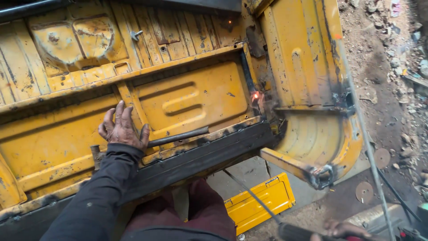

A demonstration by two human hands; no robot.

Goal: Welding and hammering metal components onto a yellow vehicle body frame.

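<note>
One left hand, fingers spread flat on yellow panel; right hand perhaps gripping one rod.

I see no labels, signs or screens from here, only one thing like a package: a flat yellow rectangular case with ribbed top, lying on the ground below the bodywork.

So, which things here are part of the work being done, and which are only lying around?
In use:
- left hand resting on the yellow metal panel
- dark metal rod beside that hand
- right hand gripping a dark handle
- thin rod running up to the glowing spot

Lying about:
- two round discs on the ground
- yellow case
- rubble
</note>
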